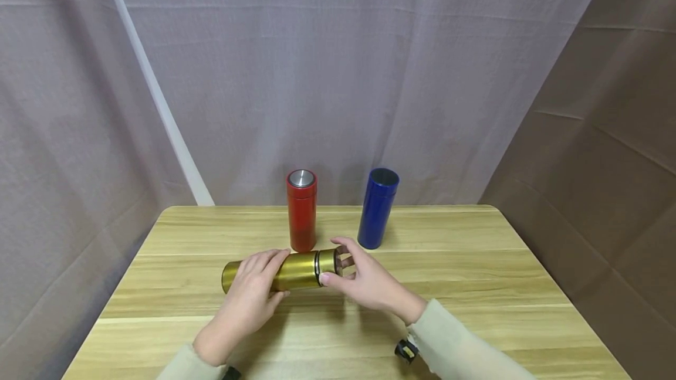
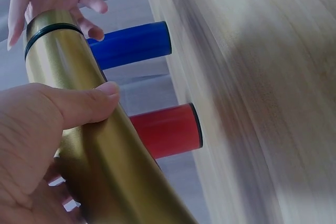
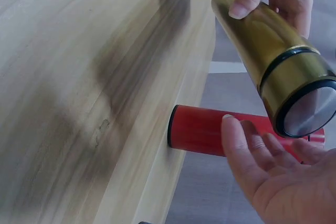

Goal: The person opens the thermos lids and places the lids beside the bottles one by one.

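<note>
A gold thermos flask (image 1: 298,270) with a dark ring below its lid lies sideways above the table. My left hand (image 1: 252,293) grips its body, thumb along the near side, as the left wrist view also shows. The lid (image 3: 310,109) has a silver disc in its end and points toward my right hand (image 1: 368,279). That hand is held with fingers spread beside the lid, and the right wrist view shows a gap between them. Behind the gold flask stands a red thermos flask (image 1: 303,216); a blue thermos flask (image 1: 377,210) stands to its right.
The wooden table (image 1: 475,286) has rounded far corners. Grey curtain (image 1: 338,87) hangs behind its back edge, and a brown cloth (image 1: 607,180) hangs at the right. A small black device (image 1: 406,350) sits by the right sleeve.
</note>
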`<state>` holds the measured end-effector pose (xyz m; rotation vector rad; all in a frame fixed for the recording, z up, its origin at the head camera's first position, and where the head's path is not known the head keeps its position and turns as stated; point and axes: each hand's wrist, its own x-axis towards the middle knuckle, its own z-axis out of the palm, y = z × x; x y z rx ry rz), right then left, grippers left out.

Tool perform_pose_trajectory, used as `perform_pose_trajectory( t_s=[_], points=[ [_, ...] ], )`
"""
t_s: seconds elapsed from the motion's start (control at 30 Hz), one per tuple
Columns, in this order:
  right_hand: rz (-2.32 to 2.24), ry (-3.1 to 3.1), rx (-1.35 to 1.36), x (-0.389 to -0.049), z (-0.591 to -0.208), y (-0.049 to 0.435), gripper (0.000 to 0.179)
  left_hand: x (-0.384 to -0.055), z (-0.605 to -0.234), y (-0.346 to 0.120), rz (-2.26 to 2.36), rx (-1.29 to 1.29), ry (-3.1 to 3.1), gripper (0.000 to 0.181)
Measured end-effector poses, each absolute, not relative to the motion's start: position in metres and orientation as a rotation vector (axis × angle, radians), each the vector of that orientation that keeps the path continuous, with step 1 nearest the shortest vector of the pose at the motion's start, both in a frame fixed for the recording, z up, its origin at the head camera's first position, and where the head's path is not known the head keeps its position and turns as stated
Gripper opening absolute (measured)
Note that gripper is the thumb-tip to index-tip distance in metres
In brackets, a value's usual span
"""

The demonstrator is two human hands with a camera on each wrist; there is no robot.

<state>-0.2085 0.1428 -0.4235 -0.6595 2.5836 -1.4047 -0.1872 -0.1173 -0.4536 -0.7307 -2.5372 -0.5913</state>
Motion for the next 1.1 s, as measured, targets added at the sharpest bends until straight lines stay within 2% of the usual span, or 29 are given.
perform_pose_trajectory(
  t_s=[0.23,0.43,1.1],
  points=[
    [-1.286,2.642,-0.618,-0.2114,-0.4244,0.1444,0.061,-0.1872,-0.4544,-0.1167,-0.567,-0.765,-2.515,0.085],
    [-1.233,2.631,-0.686,-0.2127,-0.428,0.1463,0.054,-0.1884,-0.4564,-0.1168,-0.533,-0.79,-2.497,0.086],
    [-0.793,2.911,-1.018,-0.2061,-0.4297,0.1412,0.062,-0.1891,-0.4624,-0.1205,-0.476,-0.781,-2.501,0.084]
  ],
)
